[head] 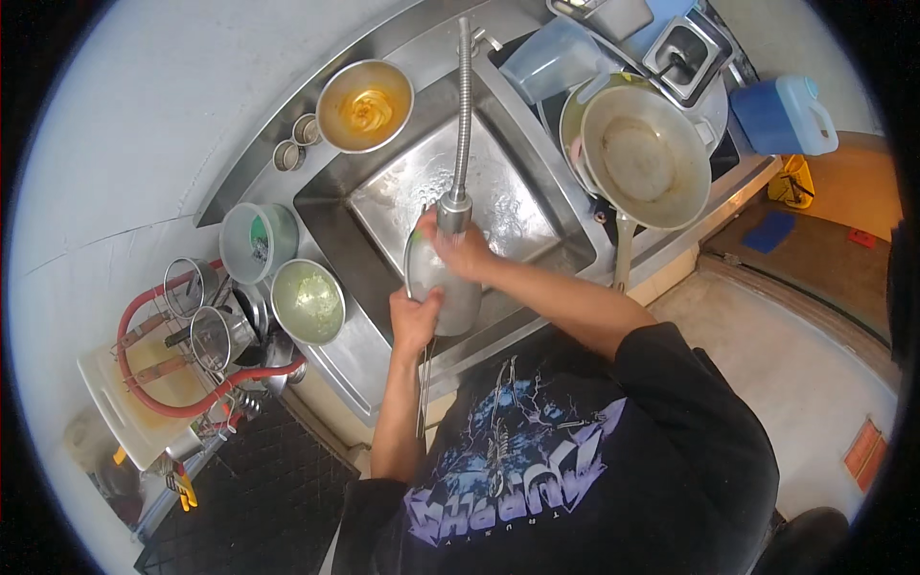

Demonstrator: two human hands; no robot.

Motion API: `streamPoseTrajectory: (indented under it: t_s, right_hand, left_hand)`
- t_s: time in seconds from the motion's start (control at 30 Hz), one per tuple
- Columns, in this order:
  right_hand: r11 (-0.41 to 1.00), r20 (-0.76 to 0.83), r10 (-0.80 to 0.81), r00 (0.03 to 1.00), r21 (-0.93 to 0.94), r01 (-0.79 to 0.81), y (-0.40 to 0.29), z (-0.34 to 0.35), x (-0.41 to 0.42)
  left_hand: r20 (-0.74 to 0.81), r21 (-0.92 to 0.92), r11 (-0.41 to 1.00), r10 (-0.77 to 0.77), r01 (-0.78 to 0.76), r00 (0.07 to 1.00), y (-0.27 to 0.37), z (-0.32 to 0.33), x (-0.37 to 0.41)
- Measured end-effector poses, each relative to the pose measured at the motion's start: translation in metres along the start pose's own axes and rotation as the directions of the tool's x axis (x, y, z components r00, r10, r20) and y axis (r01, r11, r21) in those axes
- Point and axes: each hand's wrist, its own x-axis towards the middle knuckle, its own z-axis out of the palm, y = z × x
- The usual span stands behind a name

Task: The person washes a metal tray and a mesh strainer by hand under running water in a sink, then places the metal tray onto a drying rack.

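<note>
Over the steel sink (438, 180), my left hand (415, 316) grips the rim of a tilted metal strainer (460, 305). Thin wire handles (425, 381) run from it down past my left wrist, towards my body. My right hand (463, 248) is blurred and lies at the strainer's upper part, just under the spray head (454, 210) of the flexible metal faucet hose (463, 108). A bit of green shows by my right fingers, too blurred to name. The inside of the strainer is mostly hidden by my right hand.
On the left ledge stand a residue-coated bowl (309, 302), a plastic tub (244, 244) and an orange-smeared bowl (392, 136). A dish rack (208, 338) with a red hose (129, 323) sits further left. At right are a frying pan (643, 154), plastic pitcher (553, 61) and blue jug (769, 118).
</note>
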Motion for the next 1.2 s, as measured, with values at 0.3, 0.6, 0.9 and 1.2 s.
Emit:
streamPoseTrajectory:
  t_s: [0.3, 0.6, 0.9, 1.2]
  right_hand:
    - [0.753, -0.007, 0.453, 0.891, 0.538, -0.379, 0.070, 0.010, -0.009]
    - [0.847, -0.225, 0.478, 0.849, 0.375, -0.378, 0.078, -0.025, -0.014]
    - [0.999, -0.440, -0.021, 0.898, -0.040, 0.004, 0.033, -0.079, 0.062]
    - [0.935, -0.206, -0.306, 0.929, -0.247, 0.253, 0.005, -0.076, 0.055]
  left_hand:
    - [-0.106, -0.403, 0.910, 0.055, -0.094, 0.993, -0.014, -0.007, -0.007]
    - [0.031, -0.488, 0.873, -0.017, 0.030, 0.999, -0.072, -0.022, 0.018]
    - [-0.053, -0.558, 0.828, 0.025, -0.050, 0.998, 0.007, -0.026, 0.074]
    - [-0.026, -0.292, 0.933, 0.211, -0.209, 0.977, 0.039, -0.038, 0.070]
